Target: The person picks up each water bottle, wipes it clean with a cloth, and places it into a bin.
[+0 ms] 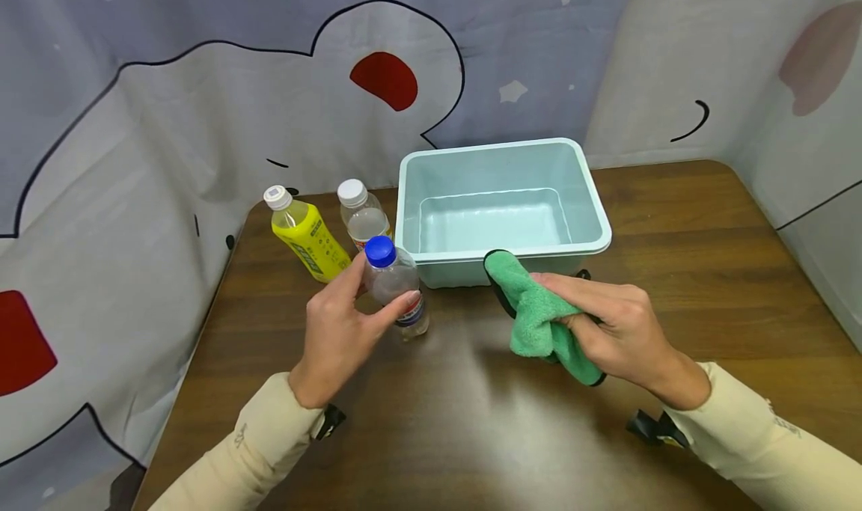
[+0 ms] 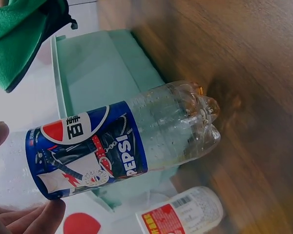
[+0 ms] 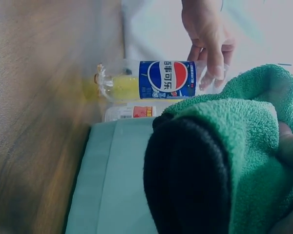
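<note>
My left hand [image 1: 340, 331] grips a bottle [image 2: 93, 151]: PEPSI from that wrist, 百事可乐 from the other. My right hand [image 1: 616, 328] pinches green cloth [image 1: 535, 309]. Only my head view shows the blue cap [image 1: 380, 251].

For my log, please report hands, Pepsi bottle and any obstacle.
Left hand gripping Pepsi bottle, blue cap on. Right hand holding cloth. Possibly in the way: yellow bottle behind left hand.

tub [image 1: 498, 227] behind cloth [image 1: 537, 320], bottles [image 1: 367, 223] left
</note>
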The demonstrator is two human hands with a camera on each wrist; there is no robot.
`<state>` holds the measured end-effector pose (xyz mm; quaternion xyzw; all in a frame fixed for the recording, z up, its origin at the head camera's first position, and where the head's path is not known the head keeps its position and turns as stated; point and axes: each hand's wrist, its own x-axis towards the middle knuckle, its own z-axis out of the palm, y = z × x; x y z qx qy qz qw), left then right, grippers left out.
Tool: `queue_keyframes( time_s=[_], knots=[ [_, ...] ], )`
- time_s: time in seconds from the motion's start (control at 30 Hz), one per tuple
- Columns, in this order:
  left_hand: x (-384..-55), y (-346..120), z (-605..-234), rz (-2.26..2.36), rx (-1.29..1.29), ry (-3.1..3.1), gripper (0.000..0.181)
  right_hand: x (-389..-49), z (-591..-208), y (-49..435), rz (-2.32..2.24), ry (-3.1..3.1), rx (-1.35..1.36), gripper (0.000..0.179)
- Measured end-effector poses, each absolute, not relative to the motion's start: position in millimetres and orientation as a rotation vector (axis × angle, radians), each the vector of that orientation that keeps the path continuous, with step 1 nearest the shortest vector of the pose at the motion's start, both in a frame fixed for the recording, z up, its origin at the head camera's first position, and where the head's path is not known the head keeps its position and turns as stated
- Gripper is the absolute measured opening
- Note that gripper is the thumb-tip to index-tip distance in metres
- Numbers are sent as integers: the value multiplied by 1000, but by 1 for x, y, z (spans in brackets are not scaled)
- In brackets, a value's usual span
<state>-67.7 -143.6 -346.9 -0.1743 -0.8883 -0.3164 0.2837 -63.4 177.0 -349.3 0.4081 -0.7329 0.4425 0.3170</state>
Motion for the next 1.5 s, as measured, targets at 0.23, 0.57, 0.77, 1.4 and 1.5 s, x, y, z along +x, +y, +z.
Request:
queue_keyframes(
  time_s=[0.23,0.57,0.77,1.4,1.5],
  knots=[
    [-68,-136,-347,-867,-499,-2360,71,-63,-347,178,1169,-1919,1072,26],
    [-67,-126,-348,-892,-517,-2376,73,-64,-342,178,1195,-1873,1080,29],
    [-67,-122,-348,-911,-537,-2372,71,-65,-339,177,1200,-1862,1070,29],
    [-71,-108,-351,-908,-609,-2345,69,-66,-335,179,1227,-1839,1059,32],
    [-71,-106,-351,-910,-619,-2351,70,-66,-335,179,1219,-1843,1054,31]
  ],
)
